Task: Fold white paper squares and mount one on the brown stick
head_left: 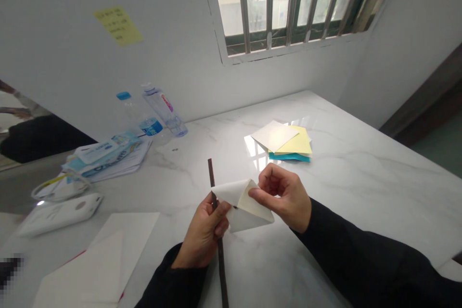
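Observation:
A thin dark brown stick (221,264) runs upright through my left hand (207,226), which is closed around it. The thumb of that hand also presses on a folded cream paper (249,221) lying against the stick. A small dark spot shows on the paper near my left thumb. My right hand (285,197) pinches the paper's upper right flap between thumb and fingers, and the flap is bent over. Both hands are above the white marbled table (361,183).
Coloured paper sheets (288,140) are stacked at the back. To the left are two plastic bottles (166,108), a wipes pack (104,154), a white device with a cable (65,214) and white sheets (97,260). A barred window (288,5) and a yellow note (119,26) are on the wall.

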`<state>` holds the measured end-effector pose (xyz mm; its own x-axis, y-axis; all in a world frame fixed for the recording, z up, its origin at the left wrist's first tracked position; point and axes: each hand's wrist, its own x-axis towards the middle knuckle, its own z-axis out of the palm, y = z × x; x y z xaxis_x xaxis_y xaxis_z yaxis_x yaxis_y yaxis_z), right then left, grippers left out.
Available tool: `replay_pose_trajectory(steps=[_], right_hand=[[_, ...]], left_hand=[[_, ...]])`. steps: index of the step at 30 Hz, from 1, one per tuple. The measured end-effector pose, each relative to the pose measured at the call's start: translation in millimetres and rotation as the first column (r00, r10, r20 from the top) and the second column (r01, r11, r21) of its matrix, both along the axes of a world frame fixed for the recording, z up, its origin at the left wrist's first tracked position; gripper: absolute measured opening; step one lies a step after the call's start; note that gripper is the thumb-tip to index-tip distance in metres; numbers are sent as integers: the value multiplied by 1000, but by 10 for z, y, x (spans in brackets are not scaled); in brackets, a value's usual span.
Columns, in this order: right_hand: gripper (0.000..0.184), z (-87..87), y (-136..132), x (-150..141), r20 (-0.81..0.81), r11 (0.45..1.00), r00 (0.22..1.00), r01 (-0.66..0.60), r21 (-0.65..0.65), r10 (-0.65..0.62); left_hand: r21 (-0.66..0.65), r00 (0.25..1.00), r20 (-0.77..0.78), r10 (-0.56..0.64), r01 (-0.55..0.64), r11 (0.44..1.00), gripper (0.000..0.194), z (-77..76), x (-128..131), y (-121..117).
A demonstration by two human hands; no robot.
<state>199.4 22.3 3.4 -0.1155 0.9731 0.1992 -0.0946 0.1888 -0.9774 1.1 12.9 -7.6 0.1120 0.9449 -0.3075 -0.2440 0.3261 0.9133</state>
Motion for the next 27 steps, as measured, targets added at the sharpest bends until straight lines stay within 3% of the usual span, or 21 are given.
replay_pose_trajectory(steps=[12, 22, 27], right_hand=[[31, 10, -12, -3, 27, 1000, 999, -30, 2, 30], [32, -8, -10, -3, 54, 993, 992, 115, 32, -117], [32, 5, -36, 2, 54, 991, 991, 120, 63, -124]], left_hand=[[22, 1000, -14, 25, -25, 999, 51, 30, 22, -10], [48, 1000, 11, -25, 25, 999, 45, 75, 13, -24], [77, 996, 23, -85, 83, 994, 68, 27, -44, -31]])
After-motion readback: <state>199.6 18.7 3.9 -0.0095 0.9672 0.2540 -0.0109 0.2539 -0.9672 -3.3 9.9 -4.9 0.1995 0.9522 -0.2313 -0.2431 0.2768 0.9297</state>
